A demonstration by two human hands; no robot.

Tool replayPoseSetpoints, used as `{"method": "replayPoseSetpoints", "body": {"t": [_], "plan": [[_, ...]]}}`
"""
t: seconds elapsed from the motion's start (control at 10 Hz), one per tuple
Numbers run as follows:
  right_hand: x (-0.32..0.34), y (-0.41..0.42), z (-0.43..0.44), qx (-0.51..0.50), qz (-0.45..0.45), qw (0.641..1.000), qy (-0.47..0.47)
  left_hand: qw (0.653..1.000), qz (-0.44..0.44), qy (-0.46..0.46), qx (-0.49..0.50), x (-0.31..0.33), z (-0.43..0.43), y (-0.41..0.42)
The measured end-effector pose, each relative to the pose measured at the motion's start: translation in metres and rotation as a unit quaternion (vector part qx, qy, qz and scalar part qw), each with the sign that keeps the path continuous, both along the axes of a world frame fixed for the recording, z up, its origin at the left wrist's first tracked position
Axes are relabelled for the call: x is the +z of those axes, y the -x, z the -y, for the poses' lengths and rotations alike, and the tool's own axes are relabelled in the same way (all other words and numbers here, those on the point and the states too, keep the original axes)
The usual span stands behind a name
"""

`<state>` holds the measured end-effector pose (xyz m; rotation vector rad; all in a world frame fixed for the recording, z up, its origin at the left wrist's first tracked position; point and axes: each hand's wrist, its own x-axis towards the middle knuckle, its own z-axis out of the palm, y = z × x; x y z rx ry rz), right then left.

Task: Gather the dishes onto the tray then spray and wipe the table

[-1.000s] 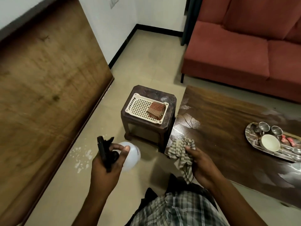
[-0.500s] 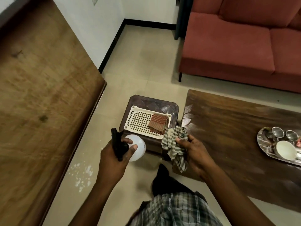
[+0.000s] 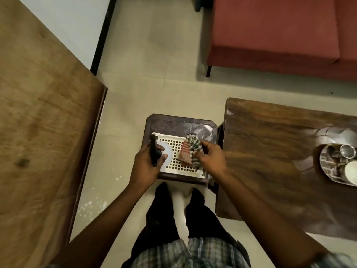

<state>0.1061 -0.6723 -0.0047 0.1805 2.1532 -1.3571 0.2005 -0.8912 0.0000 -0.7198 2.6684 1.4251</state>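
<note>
My left hand [image 3: 145, 165] grips a white spray bottle [image 3: 166, 156] with a black trigger head, held over the left part of a white perforated basket [image 3: 176, 167]. My right hand [image 3: 210, 160] holds a green checked cloth [image 3: 195, 147] above the basket's right side, over a folded red-brown cloth [image 3: 184, 154] lying in it. The basket rests on a small dark stool [image 3: 181, 125]. At the right lies the dark wooden table [image 3: 270, 144], and on its far right edge a steel tray [image 3: 326, 165] carries steel cups [image 3: 347, 151] and a white bowl [image 3: 352, 172].
A red sofa [image 3: 274, 33] stands behind the table. A large tilted wooden board [image 3: 38, 120] fills the left side. Beige tiled floor [image 3: 154, 74] lies between them, and my legs stand just in front of the stool.
Both hands have moved forward from beside the table's corner to over the basket on the stool. The view has tipped down and shifted left.
</note>
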Motion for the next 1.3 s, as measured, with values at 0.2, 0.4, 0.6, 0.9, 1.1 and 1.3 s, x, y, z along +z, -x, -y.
{"method": "replayPoseSetpoints", "body": {"t": [0.2, 0.4, 0.6, 0.9, 1.1, 1.3], "plan": [[-0.049, 0.020, 0.031, 0.167, -0.153, 0.957, -0.180, 0.999, 0.019, -0.006, -0.039, -0.042, 0.014, 0.036], [-0.102, 0.007, 0.040, 0.313, -0.162, 0.877, -0.326, 0.998, 0.045, -0.004, -0.035, -0.075, 0.023, 0.041], [-0.123, -0.030, 0.044, 0.370, -0.097, 0.850, -0.361, 0.997, 0.068, -0.004, -0.031, -0.096, 0.023, 0.031], [-0.104, -0.028, 0.038, 0.303, -0.087, 0.903, -0.293, 0.994, 0.088, 0.018, -0.068, -0.083, 0.039, 0.023], [-0.038, -0.018, 0.036, 0.208, -0.180, 0.919, -0.283, 0.992, 0.046, 0.113, -0.039, -0.023, 0.080, 0.042], [0.072, 0.029, 0.046, 0.157, -0.304, 0.901, -0.265, 0.955, -0.118, 0.248, -0.115, 0.089, 0.071, 0.109]]}}
